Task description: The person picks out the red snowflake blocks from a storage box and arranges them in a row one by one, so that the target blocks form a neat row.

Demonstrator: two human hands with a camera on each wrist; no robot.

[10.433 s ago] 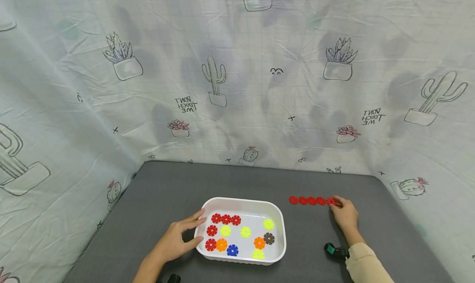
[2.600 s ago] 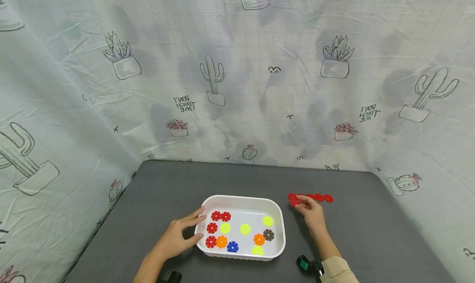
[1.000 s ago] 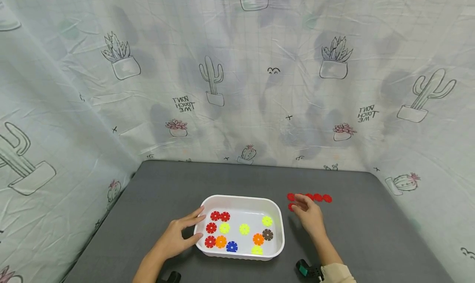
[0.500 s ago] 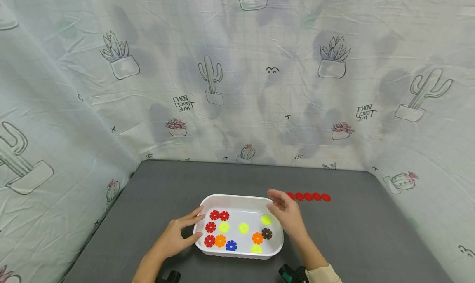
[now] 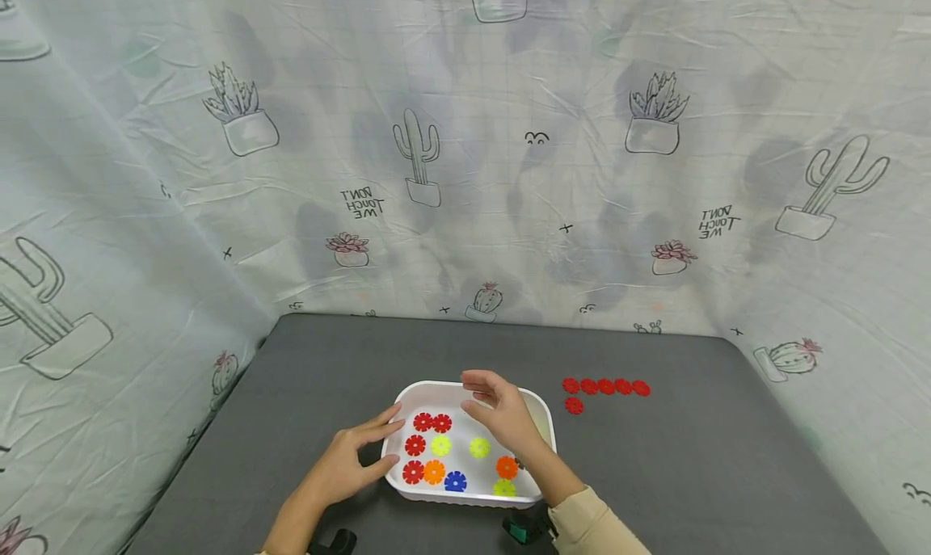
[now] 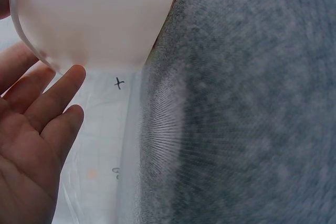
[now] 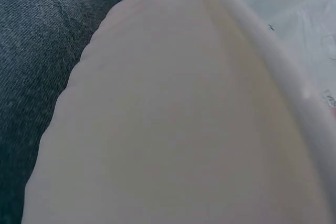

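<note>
A white tray [image 5: 547,426] sits on the grey table [image 5: 349,361] and holds several flower-shaped discs: red [image 5: 423,422], yellow-green [image 5: 478,447], orange [image 5: 434,472] and blue [image 5: 455,481]. My left hand [image 5: 385,440] rests with straight fingers against the tray's left wall; in the left wrist view its fingers [image 6: 71,77] touch the tray wall [image 6: 100,19]. My right hand [image 5: 473,393] hovers over the tray's middle, fingers loosely bent, holding nothing. To the tray's right lies a row of red discs [image 5: 605,387], with one more red disc [image 5: 574,405] below its left end.
A cactus-print cloth [image 5: 465,175] walls the table at the back and on both sides. The right wrist view is filled by the tray's outer wall [image 7: 184,119] and a strip of grey table [image 7: 42,35]. Grey table [image 5: 713,458] stretches to the right of the discs.
My right hand left a red disc below the row's left end and moved left to hover over the tray. The tray holds one red disc fewer. The left hand stayed put.
</note>
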